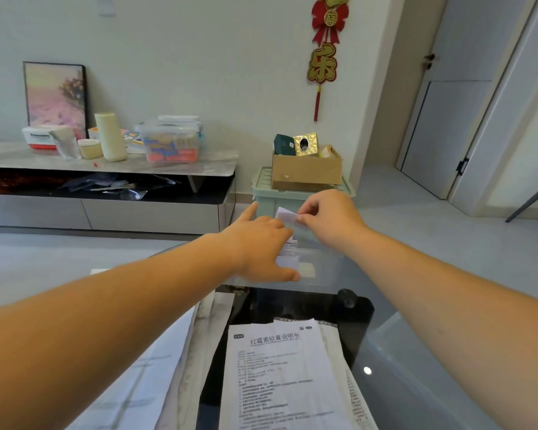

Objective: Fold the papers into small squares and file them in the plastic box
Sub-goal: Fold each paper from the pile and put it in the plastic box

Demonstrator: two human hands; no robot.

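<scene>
glass table (416,367) bears clear box (320,271) holding folded papers (288,262).

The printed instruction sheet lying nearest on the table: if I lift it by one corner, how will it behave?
The printed instruction sheet is probably floppy: it looks thin, so it would likely droop from one corner. It seems very light. Lying on other loose sheets over the glossy table, it would probably slide if pushed.

Top sheet (288,377) headed 红霉素软膏说明书; wall ornament (322,65) shows 乐, apparently 福; smaller print blurred.
</scene>
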